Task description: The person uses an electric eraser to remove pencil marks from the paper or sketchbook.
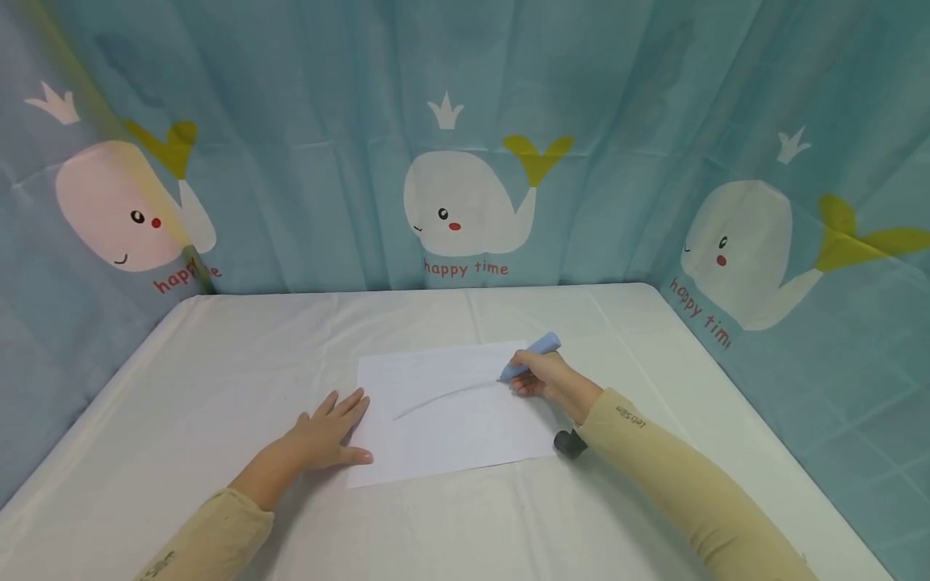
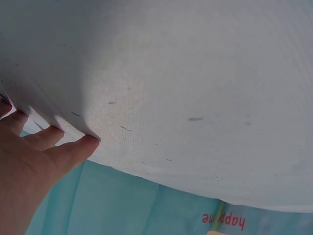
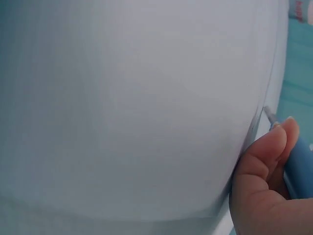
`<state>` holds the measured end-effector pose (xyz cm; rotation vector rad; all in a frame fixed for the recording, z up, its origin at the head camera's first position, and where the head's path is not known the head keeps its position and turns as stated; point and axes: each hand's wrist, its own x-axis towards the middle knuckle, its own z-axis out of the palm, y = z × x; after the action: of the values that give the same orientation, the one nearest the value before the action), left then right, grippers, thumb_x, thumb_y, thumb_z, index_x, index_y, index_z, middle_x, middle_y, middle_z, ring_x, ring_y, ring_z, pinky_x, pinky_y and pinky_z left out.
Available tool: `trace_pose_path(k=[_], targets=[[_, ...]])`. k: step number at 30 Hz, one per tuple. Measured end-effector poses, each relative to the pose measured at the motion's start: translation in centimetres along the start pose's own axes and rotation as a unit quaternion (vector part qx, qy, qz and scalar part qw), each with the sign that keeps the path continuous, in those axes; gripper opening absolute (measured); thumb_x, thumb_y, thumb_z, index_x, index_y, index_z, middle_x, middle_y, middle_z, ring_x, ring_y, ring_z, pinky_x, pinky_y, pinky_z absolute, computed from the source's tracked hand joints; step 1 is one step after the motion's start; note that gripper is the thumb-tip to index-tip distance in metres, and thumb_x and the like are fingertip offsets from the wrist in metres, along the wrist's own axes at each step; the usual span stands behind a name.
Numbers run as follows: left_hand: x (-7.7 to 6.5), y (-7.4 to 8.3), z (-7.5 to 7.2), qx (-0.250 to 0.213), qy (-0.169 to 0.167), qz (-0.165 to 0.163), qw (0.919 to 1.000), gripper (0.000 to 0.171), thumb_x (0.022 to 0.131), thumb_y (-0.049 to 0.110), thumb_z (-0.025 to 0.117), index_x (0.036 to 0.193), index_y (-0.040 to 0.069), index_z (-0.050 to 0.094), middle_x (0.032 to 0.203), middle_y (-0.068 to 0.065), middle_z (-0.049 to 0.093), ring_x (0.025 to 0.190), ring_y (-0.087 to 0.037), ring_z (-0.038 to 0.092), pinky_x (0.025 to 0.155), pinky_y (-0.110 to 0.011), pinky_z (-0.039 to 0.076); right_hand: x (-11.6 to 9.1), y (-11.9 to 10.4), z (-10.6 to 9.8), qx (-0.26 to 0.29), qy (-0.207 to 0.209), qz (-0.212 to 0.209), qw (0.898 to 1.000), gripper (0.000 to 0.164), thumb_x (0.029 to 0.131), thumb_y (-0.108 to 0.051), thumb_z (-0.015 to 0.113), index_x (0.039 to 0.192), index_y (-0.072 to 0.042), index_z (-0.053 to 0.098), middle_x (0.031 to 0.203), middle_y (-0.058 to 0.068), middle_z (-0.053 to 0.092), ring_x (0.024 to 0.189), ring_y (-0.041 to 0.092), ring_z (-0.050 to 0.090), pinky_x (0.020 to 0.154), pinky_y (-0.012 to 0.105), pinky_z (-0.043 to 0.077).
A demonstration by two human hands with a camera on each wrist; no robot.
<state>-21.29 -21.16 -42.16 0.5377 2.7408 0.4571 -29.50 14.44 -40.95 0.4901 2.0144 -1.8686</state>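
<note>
A sheet of white paper (image 1: 436,452) lies on the table, with one thin, dark curved line (image 1: 443,395) running across it up to the right. My left hand (image 1: 327,432) rests flat at the paper's left edge, fingers spread, thumb and fingertips on the sheet. In the left wrist view its fingers (image 2: 73,152) are extended against the white surface. My right hand (image 1: 541,375) pinches a light blue marker (image 1: 543,344) between thumb and fingers, its tip at the line's right end. The right wrist view shows the thumb against the marker (image 3: 299,169), whose narrow grey tip points at the paper.
A white cloth covers the table (image 1: 218,347). Blue curtains (image 1: 305,161) with printed whales hang along its back and sides. A small black object (image 1: 569,444) sits beneath the right sleeve (image 1: 654,460), by the paper's lower right corner. Small dark marks dot the cloth.
</note>
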Motion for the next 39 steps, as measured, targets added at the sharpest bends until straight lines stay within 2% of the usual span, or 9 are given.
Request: trace_pose_path(k=[4,11,28,39], targets=[[0.06,0.15,-0.07,0.003,0.000,0.000,1.0000,0.098,0.080,0.052,0.072,0.148,-0.005,0.030,0.157,-0.024,0.019,0.139,-0.055,0.009,0.097,-0.080,0.013,0.08,0.19,-0.03,-0.013,-0.025,0.004,1.000,0.019,0.087,-0.008,0.059,0.096,0.009,0.059,0.063,0.010,0.060,0.049,0.013,0.056,0.050,0.021,0.050],[0.04,0.28,-0.12,0.003,0.003,-0.003,1.0000,0.098,0.080,0.051,0.073,0.147,-0.006,0.031,0.156,-0.025,0.020,0.138,-0.056,0.010,0.097,-0.080,0.014,0.16,-0.03,-0.03,-0.008,-0.013,0.003,1.000,0.018,0.088,-0.008,0.060,0.097,0.008,0.058,0.063,0.010,0.060,0.048,0.012,0.056,0.049,0.020,0.049],[0.17,0.04,0.02,0.008,0.003,-0.001,1.0000,0.098,0.081,0.052,0.072,0.148,-0.005,0.030,0.156,-0.024,0.019,0.138,-0.056,0.010,0.096,-0.081,0.014,0.33,-0.07,-0.05,-0.001,-0.033,0.011,0.999,0.022,0.090,-0.008,0.060,0.104,0.009,0.058,0.063,0.010,0.060,0.050,0.013,0.057,0.051,0.021,0.050],[-0.07,0.22,0.07,0.004,0.002,-0.002,1.0000,0.097,0.081,0.051,0.072,0.148,-0.006,0.030,0.156,-0.025,0.019,0.138,-0.057,0.010,0.096,-0.081,0.014,0.29,0.16,0.09,0.000,-0.041,0.010,0.999,0.022,0.090,-0.008,0.061,0.104,0.009,0.058,0.066,0.011,0.061,0.052,0.014,0.058,0.052,0.022,0.050]])
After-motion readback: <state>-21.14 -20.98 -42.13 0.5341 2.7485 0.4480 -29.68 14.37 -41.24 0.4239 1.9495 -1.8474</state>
